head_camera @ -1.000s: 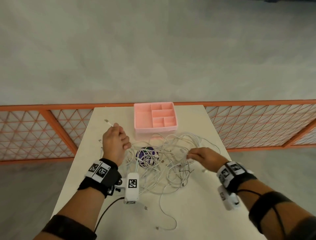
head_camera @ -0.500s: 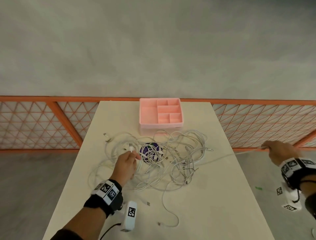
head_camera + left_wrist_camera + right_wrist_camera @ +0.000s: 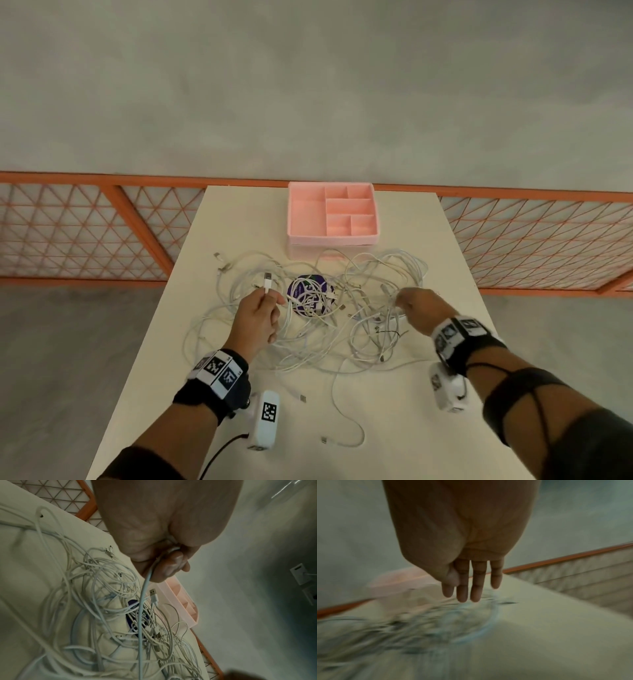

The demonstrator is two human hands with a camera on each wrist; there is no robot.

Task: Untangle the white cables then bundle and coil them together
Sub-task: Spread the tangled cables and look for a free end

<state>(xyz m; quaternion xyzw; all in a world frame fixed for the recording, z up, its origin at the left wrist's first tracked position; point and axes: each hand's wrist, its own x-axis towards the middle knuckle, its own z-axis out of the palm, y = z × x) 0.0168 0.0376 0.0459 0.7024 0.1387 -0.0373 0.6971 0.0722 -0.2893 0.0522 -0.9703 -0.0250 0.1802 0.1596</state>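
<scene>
A tangle of white cables (image 3: 346, 308) is spread over the middle of the cream table (image 3: 428, 428); it also shows in the left wrist view (image 3: 102, 601). My left hand (image 3: 270, 298) grips one white cable (image 3: 142, 601) in a curled fist (image 3: 164, 561), and the cable's USB plug (image 3: 267, 280) sticks up above the thumb. My right hand (image 3: 407, 301) hovers over the right side of the tangle. Its fingers (image 3: 462, 588) hang straight and hold nothing. The right wrist view is motion-blurred.
A purple round disc (image 3: 301, 287) lies under the cables at the centre. A pink compartment tray (image 3: 334, 238) stands at the table's far edge. An orange mesh fence (image 3: 85, 233) runs behind the table. One loose cable end (image 3: 342, 442) trails near the front.
Half a second ago my right hand was far off to the right, drawing a cable taut. It has let go and come back to the tangle. My left hand kept its plug.
</scene>
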